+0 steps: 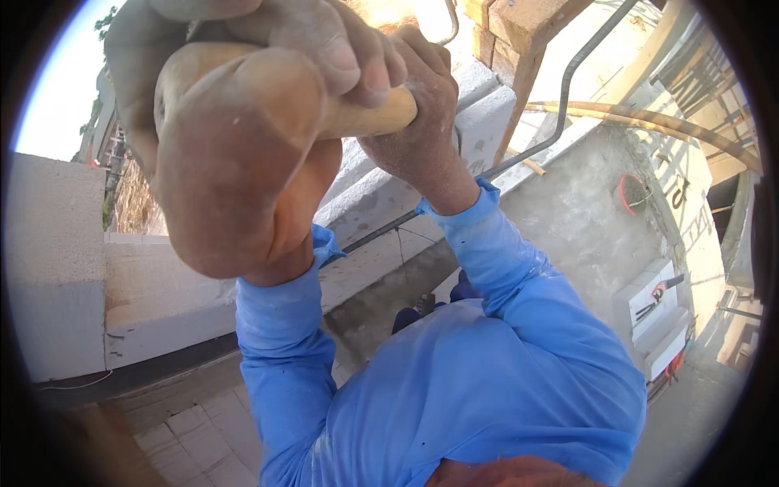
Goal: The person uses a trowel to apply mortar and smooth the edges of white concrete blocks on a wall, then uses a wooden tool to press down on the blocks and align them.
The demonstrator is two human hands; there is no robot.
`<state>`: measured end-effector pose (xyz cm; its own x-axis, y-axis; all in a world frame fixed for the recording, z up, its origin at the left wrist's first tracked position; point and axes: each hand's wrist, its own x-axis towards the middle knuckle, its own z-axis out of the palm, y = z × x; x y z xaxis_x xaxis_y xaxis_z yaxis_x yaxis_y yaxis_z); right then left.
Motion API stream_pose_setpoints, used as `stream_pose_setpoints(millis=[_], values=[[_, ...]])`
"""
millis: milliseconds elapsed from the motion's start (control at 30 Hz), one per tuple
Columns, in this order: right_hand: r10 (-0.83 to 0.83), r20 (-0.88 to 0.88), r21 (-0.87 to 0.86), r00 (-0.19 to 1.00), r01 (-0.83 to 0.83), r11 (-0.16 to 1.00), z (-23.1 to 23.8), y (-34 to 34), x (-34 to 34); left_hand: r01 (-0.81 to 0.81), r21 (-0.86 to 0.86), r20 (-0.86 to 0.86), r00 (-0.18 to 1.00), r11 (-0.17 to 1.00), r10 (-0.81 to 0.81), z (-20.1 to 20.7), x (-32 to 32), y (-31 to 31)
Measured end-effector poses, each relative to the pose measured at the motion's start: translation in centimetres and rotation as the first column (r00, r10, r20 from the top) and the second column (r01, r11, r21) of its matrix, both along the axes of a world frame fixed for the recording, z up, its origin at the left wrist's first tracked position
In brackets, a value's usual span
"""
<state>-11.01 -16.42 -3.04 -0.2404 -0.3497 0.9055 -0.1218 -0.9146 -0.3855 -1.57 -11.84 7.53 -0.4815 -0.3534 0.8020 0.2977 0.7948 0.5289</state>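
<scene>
A smooth, pale wooden handle (pixel 377 115) is raised very close in front of me, at the upper left of the head view. My left hand (pixel 235 162), large and near, is closed with its fingers curled over the handle. On the handle's right end, my right hand (pixel 422 114) is also wrapped tightly, its skin dusty. Whatever the handle belongs to is hidden or out of view. Both forearms are in blue sleeves. Behind my wrists passes a dark bent metal rod (pixel 560 105), beside pale blocks (pixel 479 114).
A low wall of white blocks (pixel 170 284) runs along the left. Timber beams (pixel 527 24) stand at the upper right, near a curved hose (pixel 649 118). On the grey concrete floor (pixel 568 219) at right lie white blocks (pixel 649 304) with a tool (pixel 667 286) on top.
</scene>
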Motion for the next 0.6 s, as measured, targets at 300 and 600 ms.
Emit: stream_pose_setpoints(millis=[300,600], values=[[0.527,-0.543,0.571,0.654,-0.173,0.803,0.9,-0.7,-6.3,-0.113,0.328,-0.101,0.983,0.938,0.153,-3.3,-1.4,0.0],[0.766,-0.474,0.26,0.435,-0.762,0.593,0.7,5.7,4.1,-0.32,0.328,0.137,0.947,0.889,0.29,-1.7,6.0,10.4]])
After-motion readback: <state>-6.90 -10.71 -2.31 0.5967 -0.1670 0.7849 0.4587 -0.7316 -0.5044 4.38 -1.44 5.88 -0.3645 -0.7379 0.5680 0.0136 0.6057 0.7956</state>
